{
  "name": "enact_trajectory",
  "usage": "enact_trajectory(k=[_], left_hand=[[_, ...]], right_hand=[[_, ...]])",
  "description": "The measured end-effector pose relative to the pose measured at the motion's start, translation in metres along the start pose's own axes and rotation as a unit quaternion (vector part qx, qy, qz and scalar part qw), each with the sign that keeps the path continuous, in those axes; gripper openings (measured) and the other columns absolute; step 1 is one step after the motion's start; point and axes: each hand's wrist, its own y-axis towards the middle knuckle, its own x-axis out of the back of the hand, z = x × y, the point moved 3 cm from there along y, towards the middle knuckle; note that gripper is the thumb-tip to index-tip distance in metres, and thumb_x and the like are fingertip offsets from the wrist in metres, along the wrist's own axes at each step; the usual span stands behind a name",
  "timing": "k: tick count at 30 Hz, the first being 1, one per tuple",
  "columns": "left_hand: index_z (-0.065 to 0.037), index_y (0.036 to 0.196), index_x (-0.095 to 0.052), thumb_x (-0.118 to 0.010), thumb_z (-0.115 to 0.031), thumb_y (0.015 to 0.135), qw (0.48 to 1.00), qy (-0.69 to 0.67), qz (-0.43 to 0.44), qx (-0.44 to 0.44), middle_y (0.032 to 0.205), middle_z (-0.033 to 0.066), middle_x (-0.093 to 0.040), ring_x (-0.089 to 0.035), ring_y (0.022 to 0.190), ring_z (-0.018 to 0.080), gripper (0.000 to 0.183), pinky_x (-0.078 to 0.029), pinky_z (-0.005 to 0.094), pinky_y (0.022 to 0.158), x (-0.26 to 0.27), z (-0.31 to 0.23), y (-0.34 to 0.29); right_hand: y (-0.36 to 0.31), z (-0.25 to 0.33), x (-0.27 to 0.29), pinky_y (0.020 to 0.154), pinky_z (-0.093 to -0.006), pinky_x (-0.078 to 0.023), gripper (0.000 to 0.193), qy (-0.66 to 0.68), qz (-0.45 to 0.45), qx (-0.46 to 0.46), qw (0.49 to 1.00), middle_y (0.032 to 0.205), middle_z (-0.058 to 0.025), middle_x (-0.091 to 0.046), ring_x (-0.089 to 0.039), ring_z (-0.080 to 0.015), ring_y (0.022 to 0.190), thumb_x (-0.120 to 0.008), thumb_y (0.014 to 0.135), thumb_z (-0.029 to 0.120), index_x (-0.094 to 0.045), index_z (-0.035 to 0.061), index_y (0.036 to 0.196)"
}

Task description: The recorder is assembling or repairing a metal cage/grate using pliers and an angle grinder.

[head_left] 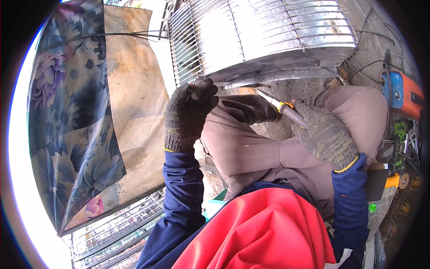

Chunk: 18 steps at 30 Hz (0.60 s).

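Note:
My left hand (190, 112), in a dark knitted glove, is raised by the lower left corner of a metal wire cage (184, 40). Its fingers are curled together at the cage's edge; what they pinch, if anything, is hidden. In my right hand (329, 134), also gloved, is a slim tool with a grey and yellow handle (291, 112). Its pale, narrow end points up and left, toward the underside of the cage. A shiny sheet-metal panel (268, 65) runs along the cage's near side.
A blue and orange machine (403, 94) stands at the right, with cables around it. Below it lie a green tool (397, 143) and a yellow-bodied tool (393, 181). Floral and stained cloth (134, 85) hangs at the left, above wire racks (121, 224). My bent legs (251, 152) fill the middle.

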Motion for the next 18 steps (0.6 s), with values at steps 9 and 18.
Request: enact_trajectory(k=[9, 18], left_hand=[[-0.005, 0.108, -0.063, -0.052, -0.033, 0.1, 0.996, -0.033, 0.077, 0.017, 0.127, 0.0203, -0.061, -0.055, 0.122, 0.0399, 0.031, -0.042, 0.0513, 0.105, 0.011, 0.0, 0.005], [-0.007, 0.098, -0.06, -0.049, -0.035, 0.102, 1.0, -0.012, -0.018, -0.016, 0.131, 0.0194, -0.059, -0.054, 0.122, 0.0375, 0.03, -0.044, 0.0495, 0.104, 0.001, 0.015, -0.003]], right_hand=[[0.002, 0.008, 0.008, 0.085, -0.0485, -0.053, 0.058, -0.019, 0.052, -0.051, 0.997, 0.121, -0.0207, -0.066, -0.066, -0.0396, 0.1, -0.067, 0.091, 0.029, -0.052, 0.0068, 0.142], [0.002, -0.009, -0.007, 0.091, -0.0463, -0.053, 0.057, 0.015, 0.037, -0.041, 0.998, 0.127, -0.0199, -0.064, -0.065, -0.0385, 0.107, -0.067, 0.09, 0.027, -0.053, 0.0073, 0.142]])
